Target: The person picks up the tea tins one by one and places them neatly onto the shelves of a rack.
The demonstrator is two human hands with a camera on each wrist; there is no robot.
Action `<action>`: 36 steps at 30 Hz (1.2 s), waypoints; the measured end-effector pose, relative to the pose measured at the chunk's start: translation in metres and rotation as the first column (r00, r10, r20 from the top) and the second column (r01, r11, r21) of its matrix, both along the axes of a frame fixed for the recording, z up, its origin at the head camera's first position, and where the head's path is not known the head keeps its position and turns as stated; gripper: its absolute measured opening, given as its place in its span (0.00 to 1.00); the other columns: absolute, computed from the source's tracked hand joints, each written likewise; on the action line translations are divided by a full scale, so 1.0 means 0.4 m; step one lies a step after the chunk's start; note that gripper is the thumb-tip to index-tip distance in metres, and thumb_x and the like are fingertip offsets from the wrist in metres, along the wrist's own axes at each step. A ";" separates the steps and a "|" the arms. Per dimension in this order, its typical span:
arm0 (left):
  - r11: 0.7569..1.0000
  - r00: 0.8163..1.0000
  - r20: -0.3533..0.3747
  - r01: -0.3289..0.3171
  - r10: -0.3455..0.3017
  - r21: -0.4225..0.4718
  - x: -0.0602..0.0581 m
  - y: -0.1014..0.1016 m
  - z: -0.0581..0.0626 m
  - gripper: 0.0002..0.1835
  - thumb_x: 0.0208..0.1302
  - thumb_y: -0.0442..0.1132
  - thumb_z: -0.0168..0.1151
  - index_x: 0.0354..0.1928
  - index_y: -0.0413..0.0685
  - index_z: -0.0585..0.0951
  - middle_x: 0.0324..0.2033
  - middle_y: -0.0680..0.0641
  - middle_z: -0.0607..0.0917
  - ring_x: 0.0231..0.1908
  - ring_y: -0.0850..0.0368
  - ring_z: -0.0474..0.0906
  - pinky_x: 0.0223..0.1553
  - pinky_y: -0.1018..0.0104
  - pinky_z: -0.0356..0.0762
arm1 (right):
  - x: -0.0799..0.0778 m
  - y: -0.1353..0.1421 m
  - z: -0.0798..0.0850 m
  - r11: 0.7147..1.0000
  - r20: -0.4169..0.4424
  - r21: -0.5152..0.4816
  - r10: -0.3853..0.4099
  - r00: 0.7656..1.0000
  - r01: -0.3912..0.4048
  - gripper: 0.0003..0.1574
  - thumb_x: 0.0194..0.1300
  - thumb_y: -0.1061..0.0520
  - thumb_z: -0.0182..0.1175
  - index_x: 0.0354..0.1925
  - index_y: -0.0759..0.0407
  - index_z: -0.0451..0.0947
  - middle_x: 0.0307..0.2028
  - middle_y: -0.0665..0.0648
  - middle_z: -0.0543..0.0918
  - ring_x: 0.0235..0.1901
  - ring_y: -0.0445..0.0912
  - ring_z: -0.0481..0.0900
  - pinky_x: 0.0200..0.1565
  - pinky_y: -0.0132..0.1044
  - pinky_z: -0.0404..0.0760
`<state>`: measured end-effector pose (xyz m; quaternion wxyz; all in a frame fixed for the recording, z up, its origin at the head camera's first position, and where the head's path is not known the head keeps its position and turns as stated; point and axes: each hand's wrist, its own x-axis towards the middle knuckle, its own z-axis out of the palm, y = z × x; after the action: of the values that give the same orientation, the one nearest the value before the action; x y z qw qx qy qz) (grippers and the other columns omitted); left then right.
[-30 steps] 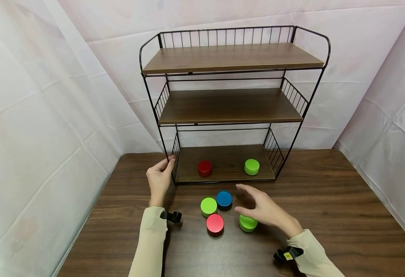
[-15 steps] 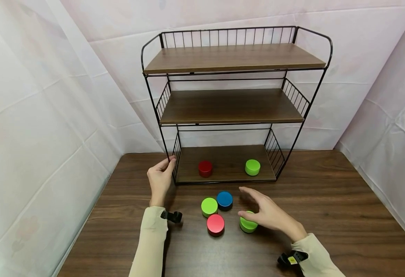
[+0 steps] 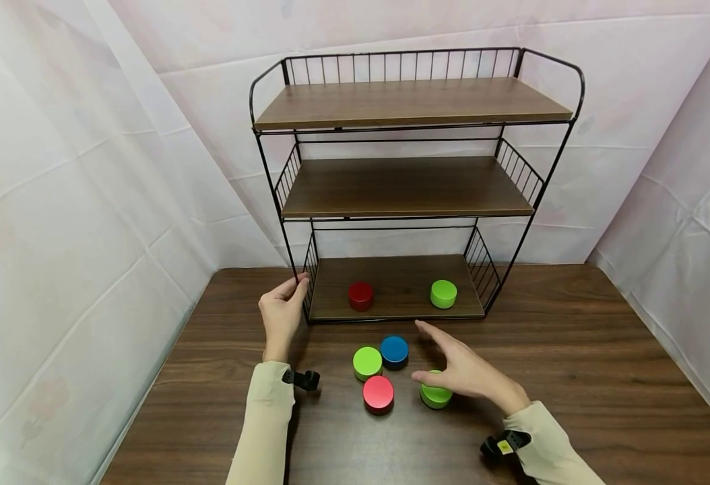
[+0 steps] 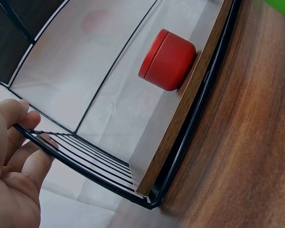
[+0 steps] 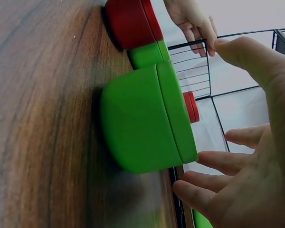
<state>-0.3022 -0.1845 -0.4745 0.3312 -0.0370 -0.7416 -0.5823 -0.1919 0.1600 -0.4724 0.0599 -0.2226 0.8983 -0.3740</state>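
My left hand [image 3: 279, 316] pinches the black left front post of a three-tier rack [image 3: 409, 188], low down; the left wrist view shows thumb and fingers curled round the wire [image 4: 71, 164]. Over a round green tin [image 3: 436, 399] on the table hovers my right hand [image 3: 467, 367], thumb and fingers spread apart. In the right wrist view this lidded green tin [image 5: 137, 118] stands upright between thumb and fingers, with no grip on it. Left of it cluster another green tin [image 3: 368, 362], a blue tin [image 3: 395, 351] and a red tin [image 3: 378, 393].
On the rack's bottom shelf [image 3: 400, 269] stand a dark red tin [image 3: 361, 296] at left and a green tin [image 3: 443, 294] at right. The rack stands at the back of the wooden table [image 3: 573, 350], against white cloth [image 3: 118, 202] hung behind and on both sides.
My right hand shifts slightly right and nearer, then back left and away, staying above the green tin with its fingers spread. My left hand keeps its place on the post. The tins stay put.
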 end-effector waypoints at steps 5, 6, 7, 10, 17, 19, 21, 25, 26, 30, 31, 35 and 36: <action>1.000 1.000 0.003 0.002 -0.002 -0.001 0.001 0.000 0.000 0.09 0.59 0.46 0.69 0.38 0.51 0.90 0.33 0.47 0.90 0.34 0.69 0.85 0.35 0.79 0.78 | -0.014 -0.013 -0.003 1.000 0.020 0.016 0.010 1.000 -0.010 0.61 0.51 0.28 0.66 0.75 0.38 0.49 0.73 0.51 0.57 0.72 0.51 0.57 0.66 0.57 0.62; 1.000 1.000 0.002 0.004 -0.004 -0.003 0.001 0.000 0.000 0.09 0.59 0.46 0.69 0.38 0.51 0.90 0.33 0.47 0.90 0.34 0.69 0.85 0.35 0.79 0.78 | -0.017 -0.015 -0.003 1.000 0.024 0.019 0.009 1.000 -0.010 0.61 0.51 0.27 0.66 0.75 0.37 0.48 0.73 0.52 0.57 0.72 0.51 0.57 0.66 0.57 0.62; 1.000 1.000 0.002 0.006 -0.006 -0.002 0.001 0.000 0.000 0.09 0.59 0.46 0.69 0.38 0.52 0.90 0.33 0.47 0.90 0.34 0.69 0.85 0.35 0.79 0.78 | -0.020 -0.017 -0.004 1.000 0.028 0.020 0.010 1.000 -0.011 0.61 0.51 0.27 0.66 0.75 0.37 0.48 0.73 0.52 0.56 0.72 0.51 0.57 0.66 0.57 0.62; 1.000 1.000 0.002 0.012 -0.012 -0.002 0.002 0.000 -0.001 0.10 0.59 0.47 0.69 0.39 0.52 0.90 0.34 0.47 0.90 0.35 0.69 0.85 0.36 0.79 0.78 | -0.028 -0.023 -0.004 1.000 0.038 0.021 0.017 0.999 -0.018 0.63 0.49 0.26 0.67 0.75 0.38 0.48 0.74 0.52 0.56 0.72 0.51 0.56 0.66 0.58 0.62; 1.000 1.000 0.004 0.022 -0.022 0.005 0.005 -0.001 0.000 0.10 0.59 0.47 0.69 0.39 0.52 0.90 0.34 0.49 0.90 0.35 0.68 0.86 0.36 0.78 0.79 | -0.042 -0.037 0.006 0.999 0.073 0.027 0.022 0.997 -0.024 0.65 0.49 0.27 0.68 0.76 0.42 0.48 0.74 0.52 0.55 0.72 0.52 0.55 0.66 0.58 0.62; 1.000 1.000 0.005 0.019 -0.019 0.005 0.005 -0.001 0.000 0.10 0.59 0.47 0.69 0.39 0.52 0.90 0.34 0.49 0.90 0.35 0.68 0.86 0.36 0.78 0.79 | -0.048 -0.041 0.005 0.999 0.071 0.041 0.018 0.997 -0.021 0.65 0.48 0.27 0.68 0.76 0.41 0.48 0.74 0.52 0.55 0.72 0.51 0.56 0.67 0.57 0.62; 1.000 1.000 0.007 0.017 -0.017 0.003 0.004 -0.001 0.000 0.10 0.59 0.47 0.69 0.39 0.52 0.90 0.34 0.48 0.90 0.35 0.69 0.86 0.36 0.78 0.79 | -0.055 -0.042 0.002 0.999 0.064 0.049 0.019 0.998 -0.022 0.66 0.48 0.26 0.67 0.76 0.43 0.48 0.74 0.53 0.56 0.72 0.51 0.57 0.67 0.56 0.62; 1.000 1.000 0.007 0.014 -0.014 -0.004 0.004 -0.001 -0.001 0.09 0.59 0.47 0.69 0.39 0.54 0.90 0.34 0.48 0.90 0.35 0.68 0.86 0.36 0.78 0.79 | -0.064 -0.046 -0.002 0.998 0.064 0.050 0.027 0.998 -0.030 0.66 0.49 0.28 0.68 0.75 0.49 0.50 0.73 0.56 0.57 0.70 0.54 0.61 0.65 0.56 0.65; 1.000 1.000 0.007 0.013 -0.013 -0.006 0.004 -0.001 -0.001 0.09 0.60 0.47 0.69 0.39 0.54 0.90 0.34 0.48 0.90 0.35 0.68 0.86 0.36 0.78 0.79 | -0.066 -0.047 -0.002 0.998 0.068 0.047 0.029 0.997 -0.032 0.66 0.49 0.28 0.69 0.75 0.50 0.50 0.73 0.56 0.58 0.69 0.55 0.62 0.65 0.56 0.66; 1.000 1.000 0.009 0.013 -0.013 -0.006 0.004 -0.001 -0.002 0.09 0.60 0.47 0.69 0.39 0.53 0.90 0.34 0.48 0.90 0.35 0.68 0.85 0.36 0.78 0.79 | -0.074 -0.051 -0.004 0.999 0.083 0.038 0.034 0.996 -0.037 0.65 0.49 0.31 0.70 0.74 0.52 0.53 0.70 0.58 0.62 0.64 0.56 0.69 0.62 0.53 0.70; 1.000 1.000 0.011 0.014 -0.014 -0.003 0.004 -0.001 -0.002 0.09 0.60 0.47 0.69 0.38 0.53 0.90 0.34 0.48 0.90 0.35 0.69 0.85 0.36 0.78 0.79 | -0.077 -0.052 -0.004 0.999 0.084 0.037 0.036 0.996 -0.039 0.64 0.49 0.31 0.70 0.74 0.53 0.53 0.69 0.58 0.64 0.63 0.55 0.70 0.61 0.53 0.71; 1.000 1.000 0.008 0.019 -0.019 0.003 0.003 -0.002 -0.002 0.09 0.60 0.47 0.69 0.38 0.52 0.90 0.34 0.47 0.90 0.34 0.69 0.85 0.35 0.79 0.78 | -0.084 -0.056 -0.004 0.998 0.085 0.036 0.049 0.995 -0.052 0.62 0.50 0.33 0.70 0.73 0.56 0.56 0.67 0.59 0.68 0.62 0.53 0.70 0.61 0.51 0.71; 1.000 1.000 0.006 0.019 -0.019 0.003 0.003 -0.002 -0.002 0.10 0.60 0.47 0.69 0.39 0.52 0.90 0.33 0.47 0.90 0.34 0.70 0.85 0.34 0.79 0.78 | -0.085 -0.056 -0.003 0.998 0.087 0.035 0.050 0.995 -0.054 0.62 0.50 0.34 0.71 0.73 0.57 0.56 0.67 0.59 0.69 0.62 0.53 0.71 0.61 0.51 0.71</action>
<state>-0.3010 -0.1853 -0.4753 0.3235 -0.0418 -0.7413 -0.5866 -0.2259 0.1375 -0.4735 0.1123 -0.2284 0.8956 -0.3648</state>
